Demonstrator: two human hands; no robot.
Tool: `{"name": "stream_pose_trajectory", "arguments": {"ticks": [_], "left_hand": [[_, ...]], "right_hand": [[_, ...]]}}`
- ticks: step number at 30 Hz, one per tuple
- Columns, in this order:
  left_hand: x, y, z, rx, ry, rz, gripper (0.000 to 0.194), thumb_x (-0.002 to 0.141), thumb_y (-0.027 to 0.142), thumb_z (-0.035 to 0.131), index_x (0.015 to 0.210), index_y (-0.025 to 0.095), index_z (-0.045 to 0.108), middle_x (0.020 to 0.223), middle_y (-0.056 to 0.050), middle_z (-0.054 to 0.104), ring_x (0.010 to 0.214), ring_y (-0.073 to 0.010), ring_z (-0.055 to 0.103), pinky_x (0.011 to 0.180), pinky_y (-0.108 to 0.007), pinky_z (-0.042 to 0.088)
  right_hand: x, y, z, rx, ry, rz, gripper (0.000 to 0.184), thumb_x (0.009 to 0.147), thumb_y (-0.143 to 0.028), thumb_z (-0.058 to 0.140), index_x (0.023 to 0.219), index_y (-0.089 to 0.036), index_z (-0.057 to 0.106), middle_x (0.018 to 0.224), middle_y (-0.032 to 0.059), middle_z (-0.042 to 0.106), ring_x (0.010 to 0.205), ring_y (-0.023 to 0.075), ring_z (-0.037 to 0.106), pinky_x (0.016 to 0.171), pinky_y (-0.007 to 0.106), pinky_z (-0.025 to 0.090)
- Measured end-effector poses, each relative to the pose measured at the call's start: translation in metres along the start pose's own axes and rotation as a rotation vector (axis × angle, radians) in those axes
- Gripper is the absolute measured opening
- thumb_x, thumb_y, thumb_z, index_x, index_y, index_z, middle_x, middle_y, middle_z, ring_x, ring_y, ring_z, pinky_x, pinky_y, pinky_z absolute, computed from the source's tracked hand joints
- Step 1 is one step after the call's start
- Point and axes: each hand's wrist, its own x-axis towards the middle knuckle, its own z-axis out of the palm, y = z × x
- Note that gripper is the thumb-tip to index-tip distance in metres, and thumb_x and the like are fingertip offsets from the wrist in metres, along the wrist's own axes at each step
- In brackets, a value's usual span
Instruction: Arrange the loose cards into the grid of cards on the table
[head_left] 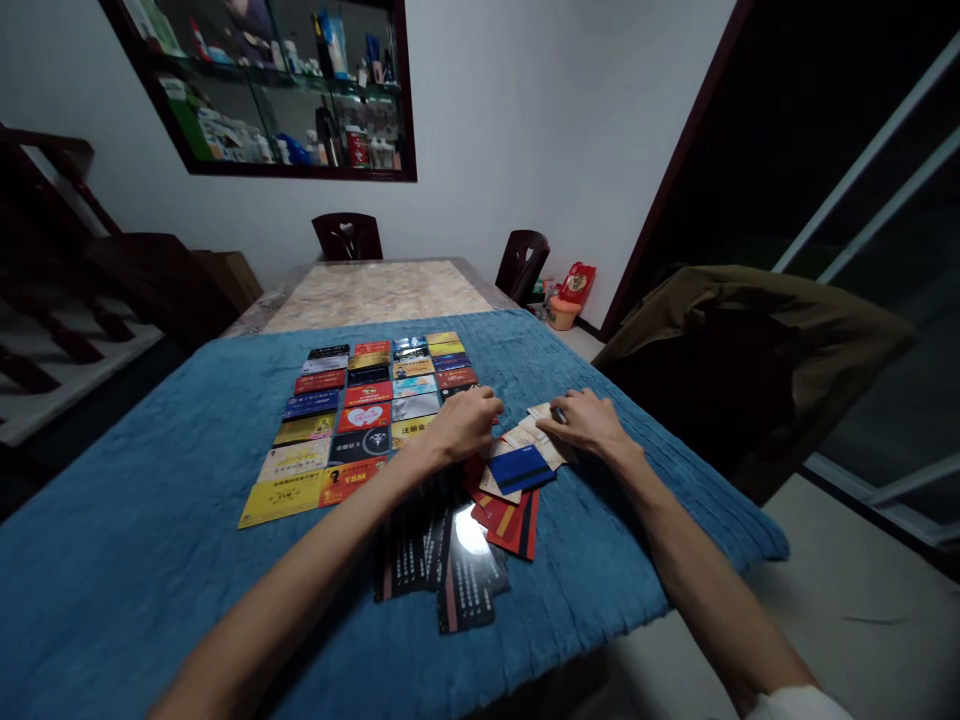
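My left hand (pixel 471 422) is closed, fingers curled down, at the right edge of a grid of cards; whatever it may hold is hidden. Partly behind it lies a black card (pixel 454 391). My right hand (pixel 589 420) is bent over the loose pile, its fingertips closed on a cream card (pixel 553 448); a small dark spot shows by the fingers. Between my hands a blue card (pixel 520 468) lies over red cards (pixel 517 525). Nearer me, dark cards with white print (pixel 466 580) overlap, one reflecting light. The grid includes a yellow card (pixel 281 497) and a heart card (pixel 365 417).
A blue cloth (pixel 187 470) covers the near part of the table; the far part has a marbled top (pixel 375 290). Dark chairs (pixel 346 236) stand at the far end. On the right, a brown garment (pixel 750 300) hangs over a chair. Wall shelves (pixel 300 75) hold bottles.
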Motion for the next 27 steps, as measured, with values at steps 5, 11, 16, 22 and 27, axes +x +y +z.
{"name": "stream_pose_trajectory", "arguments": {"ticks": [5,11,16,22,27], "left_hand": [[0.020,0.000,0.018,-0.036,-0.076,-0.034,0.026,0.083,0.009,0.054,0.100,0.017,0.072,0.100,-0.011,0.068,0.095,-0.0248,0.066,0.077,-0.031,0.051],[0.018,-0.012,0.034,-0.055,-0.068,-0.037,0.028,0.084,0.008,0.054,0.104,0.018,0.072,0.101,-0.010,0.067,0.098,-0.0239,0.065,0.081,-0.031,0.051],[0.016,-0.020,0.039,-0.061,-0.043,-0.006,0.028,0.086,0.009,0.050,0.104,0.016,0.070,0.101,-0.011,0.065,0.100,-0.0239,0.062,0.087,-0.033,0.051],[0.017,-0.014,0.041,-0.093,-0.036,0.073,0.026,0.085,0.009,0.050,0.101,0.015,0.068,0.104,-0.011,0.065,0.099,-0.0233,0.058,0.090,-0.036,0.050],[0.018,-0.014,0.044,-0.156,-0.056,0.147,0.030,0.081,0.007,0.053,0.106,0.016,0.067,0.113,-0.010,0.065,0.105,-0.0230,0.056,0.095,-0.036,0.047]], "right_hand": [[-0.001,-0.009,-0.001,0.012,-0.006,-0.056,0.036,0.094,-0.051,0.053,0.095,-0.020,0.073,0.113,0.0144,0.068,0.108,0.0324,0.056,0.078,0.039,0.042],[0.001,-0.008,0.003,0.068,0.004,-0.197,0.029,0.095,-0.042,0.053,0.098,-0.021,0.073,0.114,0.0121,0.068,0.108,0.0308,0.054,0.081,0.038,0.041],[0.008,0.000,0.011,0.165,0.014,-0.315,0.027,0.095,-0.037,0.053,0.105,-0.020,0.072,0.116,0.0115,0.067,0.103,0.0267,0.055,0.087,0.037,0.041],[0.014,0.001,0.019,0.228,0.051,-0.455,0.025,0.094,-0.036,0.056,0.103,-0.020,0.073,0.109,0.0112,0.069,0.101,0.0248,0.055,0.093,0.037,0.040],[0.012,-0.006,0.019,0.319,0.071,-0.569,0.025,0.094,-0.034,0.056,0.108,-0.020,0.072,0.110,0.0094,0.071,0.102,0.0242,0.056,0.095,0.038,0.040]]}}
